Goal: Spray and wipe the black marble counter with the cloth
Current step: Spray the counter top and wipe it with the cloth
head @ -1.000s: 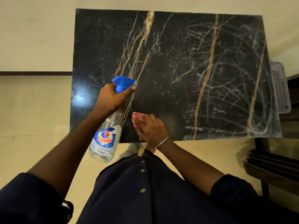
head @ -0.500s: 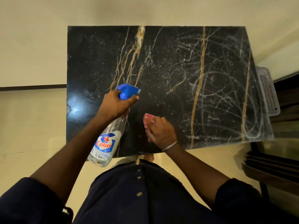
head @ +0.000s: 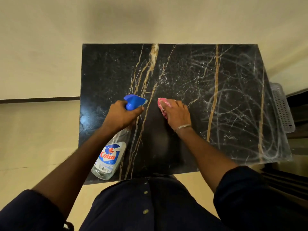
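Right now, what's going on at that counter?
A person is cleaning the black marble counter. The left hand grips a clear spray bottle by its blue trigger head, nozzle aimed across the slab. The right hand presses a pink cloth flat on the marble near the middle. Spray droplets and smeared wipe streaks show on the right half.

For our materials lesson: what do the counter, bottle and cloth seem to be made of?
Counter: polished black marble, by its gold and white veins and glossy glare. Bottle: clear plastic, probably, see-through body with a blue nozzle. Cloth: pink woven fabric, it seems; mostly hidden under the right hand.
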### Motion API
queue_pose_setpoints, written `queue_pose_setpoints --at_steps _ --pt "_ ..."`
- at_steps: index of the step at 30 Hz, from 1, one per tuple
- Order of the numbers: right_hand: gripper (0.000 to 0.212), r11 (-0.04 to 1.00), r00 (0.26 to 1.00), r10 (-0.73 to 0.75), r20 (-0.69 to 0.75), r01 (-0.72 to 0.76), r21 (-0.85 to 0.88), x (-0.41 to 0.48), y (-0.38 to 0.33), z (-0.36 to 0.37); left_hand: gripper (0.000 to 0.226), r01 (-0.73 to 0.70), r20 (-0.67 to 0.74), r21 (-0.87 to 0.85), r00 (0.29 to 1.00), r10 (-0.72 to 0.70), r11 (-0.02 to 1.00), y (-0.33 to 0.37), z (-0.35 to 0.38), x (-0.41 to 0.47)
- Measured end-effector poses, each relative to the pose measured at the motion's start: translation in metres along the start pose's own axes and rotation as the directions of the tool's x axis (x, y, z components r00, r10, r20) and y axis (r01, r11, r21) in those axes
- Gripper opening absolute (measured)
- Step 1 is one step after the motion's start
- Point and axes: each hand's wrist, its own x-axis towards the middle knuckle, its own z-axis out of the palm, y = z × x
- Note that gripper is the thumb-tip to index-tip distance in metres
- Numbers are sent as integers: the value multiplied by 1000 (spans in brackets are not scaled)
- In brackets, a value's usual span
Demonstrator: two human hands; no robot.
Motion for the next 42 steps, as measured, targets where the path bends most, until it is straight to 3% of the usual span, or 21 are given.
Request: queue_pose_setpoints --at_steps 3,6,8,9,10,11,13,14,15,17,23,30,39,42 --pt "67 999 997 33 63 -33 2 30 14 -10 37 -7 11 -11 1000 7 1000 -2 -3 2" --pt "62 998 993 51 107 -54 24 44 19 -13 39 -9 25 -27 1000 10 1000 -1 -2 2" --pt "48 947 987 100 126 -134 293 51 24 -16 41 -1 29 -20 1000 1 1000 2 0 3" --pt "41 803 974 151 169 -220 554 54 26 -23 41 9 23 -13 1000 -8 1000 5 0 3" --pt "35 523 942 226 247 -332 785 54 28 -33 40 18 17 -10 1000 -18 1000 8 1 4" --pt "32 179 884 287 368 -427 887 52 29 -44 39 26 17 -17 1000 -25 1000 11 3 4" --pt "30 -404 763 215 610 -499 767 36 37 -57 36 28 25 -24 999 -28 999 19 8 3" --pt "32 -564 730 137 669 -498 658 25 41 -60 35 21 29 -15 999 -20 1000 25 11 1" --pt "37 -661 733 81 676 -468 586 15 46 -60 36 9 32 -8 999 -9 1000 31 16 0" --pt "47 -776 773 29 633 -382 502 -2 52 -59 40 -23 40 -8 999 24 1000 42 26 -3" --pt "50 -837 803 -42 594 -353 417 -18 63 -57 42 -117 14 21 993 117 993 77 56 -14" --pt "53 -847 789 -19 614 -338 410 -12 87 -56 47 -170 -51 80 983 174 982 103 80 -25" --pt "55 -839 767 10 642 -342 423 -11 107 -61 76 -141 -83 47 986 145 989 111 109 -33" --pt "55 -841 768 18 640 -335 425 -12 110 -59 70 -138 -111 16 984 139 990 117 114 -29"
